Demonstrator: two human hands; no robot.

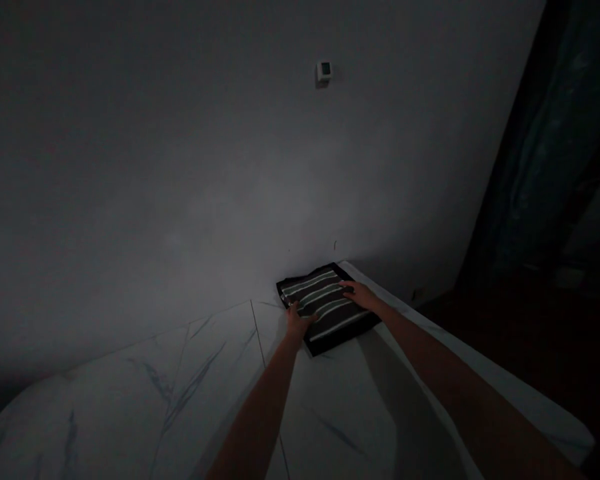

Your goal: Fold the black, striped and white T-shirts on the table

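Note:
A dark, flat, folded-looking cloth piece with pale stripes and a black border (pixel 325 325) lies at the far end of a white marble-patterned surface (pixel 220 407), close to the wall. My left hand (pixel 299 321) touches its left edge, thumb and fingers apart. Across the top right part of the striped piece rests my right hand (pixel 361 295), its fingers stretched out over the stripes. I cannot tell whether anything lies beneath the striped piece. Both forearms reach in from the bottom of the view.
Behind the surface rises a grey wall (pixel 180 167) with a small white device (pixel 324 71) mounted on it. A dark curtain (pixel 545 153) hangs at the right. Past the surface's right edge the dark floor (pixel 510 333) shows. Light is very dim.

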